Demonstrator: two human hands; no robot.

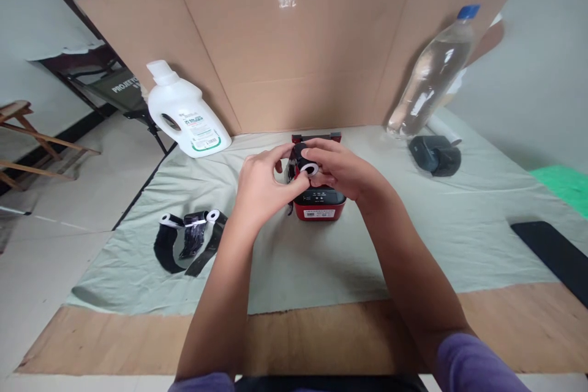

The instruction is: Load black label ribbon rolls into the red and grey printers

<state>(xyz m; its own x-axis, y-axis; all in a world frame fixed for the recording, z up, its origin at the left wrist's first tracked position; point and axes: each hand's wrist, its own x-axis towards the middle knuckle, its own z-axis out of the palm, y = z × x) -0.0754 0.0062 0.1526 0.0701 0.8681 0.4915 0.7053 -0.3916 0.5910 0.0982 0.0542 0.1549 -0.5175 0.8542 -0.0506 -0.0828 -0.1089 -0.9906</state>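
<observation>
Both hands grip one small black ribbon roll (302, 158) with a white core, near the middle of the table. My left hand (264, 184) pinches it from the left, thumb at the white core end. From the right, my right hand (342, 166) has its fingers curled round the same roll. A dark loose strip hangs down beside my left fingers. Just beneath and behind the hands is a small red and black printer-like machine (320, 213) with a white label on its front. Its raised black part shows behind the fingers; the middle is hidden by my hands.
Several partly unrolled black ribbon rolls (168, 248) lie at left. A white detergent bottle (184, 110) and a clear bottle with a blue cap (434, 73) stand before a cardboard panel (298, 43). A dark object (435, 156) and a black phone-like slab (554, 257) lie at right.
</observation>
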